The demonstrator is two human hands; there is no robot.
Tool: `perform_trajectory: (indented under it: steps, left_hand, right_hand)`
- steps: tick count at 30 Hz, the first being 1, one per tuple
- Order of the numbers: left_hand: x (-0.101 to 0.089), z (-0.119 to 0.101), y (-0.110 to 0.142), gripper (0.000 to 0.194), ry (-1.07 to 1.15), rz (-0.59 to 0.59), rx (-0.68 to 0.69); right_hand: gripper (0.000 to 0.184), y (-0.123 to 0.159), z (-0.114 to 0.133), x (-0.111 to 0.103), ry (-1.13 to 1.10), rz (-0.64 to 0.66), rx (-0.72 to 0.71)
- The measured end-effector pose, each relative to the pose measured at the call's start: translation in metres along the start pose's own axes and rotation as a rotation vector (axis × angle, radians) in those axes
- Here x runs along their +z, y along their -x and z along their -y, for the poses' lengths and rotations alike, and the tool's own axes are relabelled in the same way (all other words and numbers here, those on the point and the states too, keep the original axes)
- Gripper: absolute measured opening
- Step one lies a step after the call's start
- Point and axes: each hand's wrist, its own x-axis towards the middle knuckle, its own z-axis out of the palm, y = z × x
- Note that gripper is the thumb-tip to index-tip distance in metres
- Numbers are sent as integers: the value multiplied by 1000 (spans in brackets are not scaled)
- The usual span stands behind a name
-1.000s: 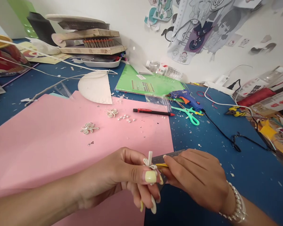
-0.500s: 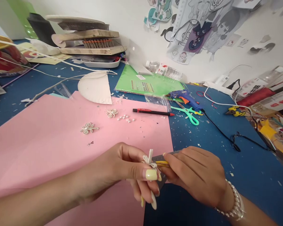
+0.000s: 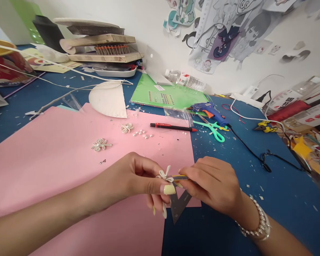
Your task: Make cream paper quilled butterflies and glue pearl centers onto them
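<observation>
My left hand (image 3: 146, 181) pinches a small white cord ornament (image 3: 165, 175) between thumb and fingers. Its narrow loops stick up past the thumb, while the lower part is hidden. From the right, my right hand (image 3: 213, 183) grips slim yellow-edged tweezers (image 3: 179, 177), whose tips meet the ornament. Below both hands is a dark grey set square (image 3: 176, 209), partly covered by them. Two coiled white cord ornaments lie on the pink paper (image 3: 56, 160): one with a pearl (image 3: 100, 144), the other (image 3: 126, 128) farther back beside several loose pearls (image 3: 141, 133).
A black and red pen (image 3: 173, 127) lies across the paper's far right. Beyond its edge are green scissors (image 3: 216, 131), a blue glue gun (image 3: 209, 112) with a trailing cable, and yellow-handled pliers (image 3: 268, 127). A white rounded piece (image 3: 109, 99) and a green pack (image 3: 170, 92) lie behind.
Both hands have shifted up and slightly left with the ornament and tweezers. The ornament has tilted, and more of the set square's lower corner now shows.
</observation>
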Motion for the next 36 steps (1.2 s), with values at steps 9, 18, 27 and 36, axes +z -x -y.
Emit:
perform_trajectory:
  steps: [9,18,27,36]
  left_hand:
    - [2,2,-1,14,60,23,-5]
    - [0,4,-3,11,62,1,45]
    - [-3,4,-6,11,-105,-183,147]
    - [3,15,-4,5,-120,36,-12]
  right_hand:
    - [23,3,5,1,29,-41,-22]
    - [27,2,2,1,-1,11,32]
    - [23,4,-19,-7,-305,8,236]
    - [39,-3,-2,4,-674,79,214]
